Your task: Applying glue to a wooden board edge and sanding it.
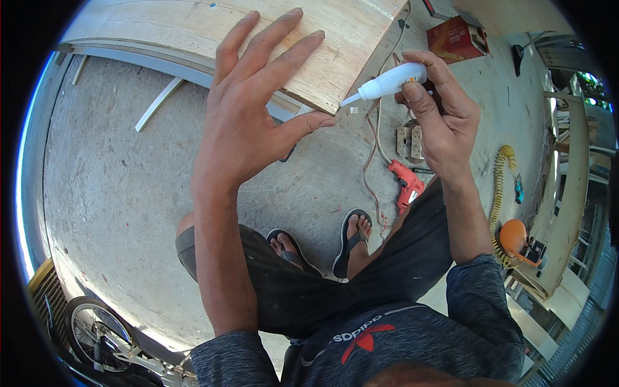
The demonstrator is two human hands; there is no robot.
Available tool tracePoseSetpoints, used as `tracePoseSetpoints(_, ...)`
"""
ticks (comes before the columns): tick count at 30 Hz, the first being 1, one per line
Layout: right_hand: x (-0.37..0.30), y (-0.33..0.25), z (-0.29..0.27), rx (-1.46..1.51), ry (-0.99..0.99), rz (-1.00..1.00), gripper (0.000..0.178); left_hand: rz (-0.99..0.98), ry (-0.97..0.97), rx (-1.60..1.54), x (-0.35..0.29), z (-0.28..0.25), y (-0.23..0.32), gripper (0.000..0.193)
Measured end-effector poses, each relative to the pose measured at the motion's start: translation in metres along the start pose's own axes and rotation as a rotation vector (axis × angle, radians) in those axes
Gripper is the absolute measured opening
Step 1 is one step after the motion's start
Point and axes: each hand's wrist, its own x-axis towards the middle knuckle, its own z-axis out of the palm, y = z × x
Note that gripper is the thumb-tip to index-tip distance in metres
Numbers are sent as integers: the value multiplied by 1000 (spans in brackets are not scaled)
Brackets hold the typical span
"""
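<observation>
My right hand (445,116) is closed around a small white glue bottle (393,81). Its thin nozzle points left and down, with the tip at the near right corner of a pale plywood board (348,39). Whether the tip touches the wood or hovers just beside it, I cannot tell. Spread out over the board's near edge is my left hand (245,109). Its fingers lie on the top face, and the thumb reaches along the edge close to that same corner.
On the concrete floor lie a red power drill (406,184), socket blocks (410,142) and trailing cords. A red box (456,40) stands at the far right. A yellow coiled hose (498,187) runs beside an orange round object (513,236). A wheel (97,332) shows at lower left.
</observation>
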Motion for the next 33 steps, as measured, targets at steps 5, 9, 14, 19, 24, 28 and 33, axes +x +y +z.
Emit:
tracePoseSetpoints(5, 2, 3, 0, 19, 23, 20, 29, -21, -22, 14, -1, -2, 1, 86)
tracePoseSetpoints(9, 4, 4, -1, 33, 43, 2, 29, -34, -31, 16, 2, -3, 5, 93)
tracePoseSetpoints(14, 5, 5, -1, 38, 28, 0, 29, -44, -47, 7, 2, -8, 5, 102)
tracePoseSetpoints(19, 6, 7, -4, 33, 46, -9, 29, -15, -74, 23, 2, -6, 2, 99)
tracePoseSetpoints(24, 8, 8, -3, 22, 61, -26, 29, -37, -65, 42, 3, -6, 5, 99)
tracePoseSetpoints(28, 9, 7, -4, 3, 70, -42, 29, -41, -63, 55, 3, -5, 6, 99)
tracePoseSetpoints(33, 10, 9, -6, -34, 71, -45, 29, -57, -42, 57, 2, -5, 8, 100)
